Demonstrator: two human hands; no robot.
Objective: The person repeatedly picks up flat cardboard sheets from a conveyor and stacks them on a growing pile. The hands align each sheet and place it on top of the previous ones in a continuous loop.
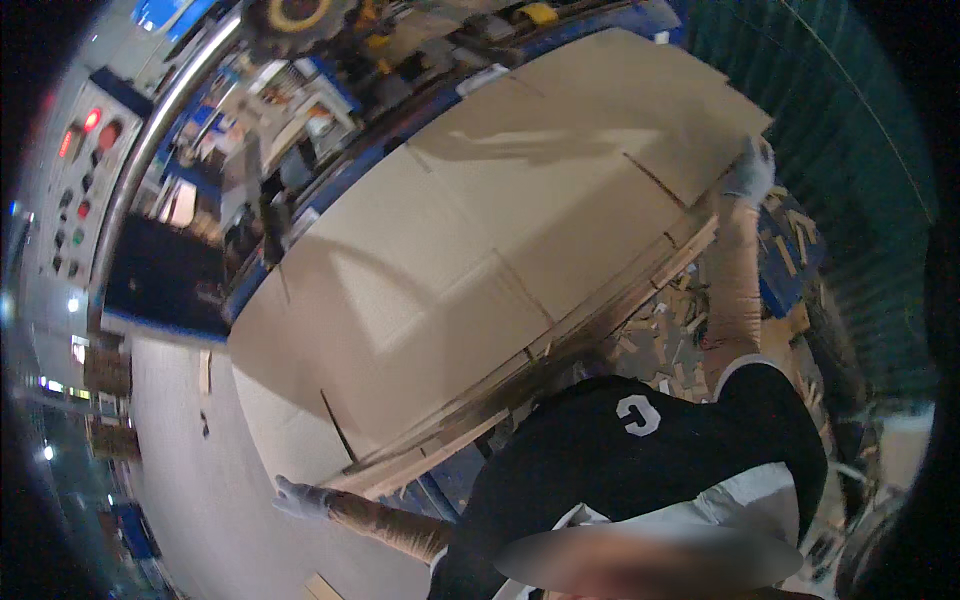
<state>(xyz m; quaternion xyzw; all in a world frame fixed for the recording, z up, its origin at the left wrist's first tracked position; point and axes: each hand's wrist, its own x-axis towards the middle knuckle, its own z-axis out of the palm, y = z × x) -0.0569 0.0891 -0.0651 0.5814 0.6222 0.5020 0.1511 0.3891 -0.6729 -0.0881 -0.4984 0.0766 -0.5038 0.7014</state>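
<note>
**Both hands on the ends of a cardboard stack**

A stack of large flat cardboard sheets lies between the two gloved hands, its long axis running from one hand to the other. The left hand is at the near lower corner, fingers spread against the stack's edge. The right hand is at the far corner, arm stretched out, fingers closed over the edge of the top sheet. The left hand is nearer the body.

Beyond the stack, away from both hands, stands a grey control panel with red round lights and dark buttons. Below the right arm, cardboard offcuts lie scattered beside a blue bin.
</note>
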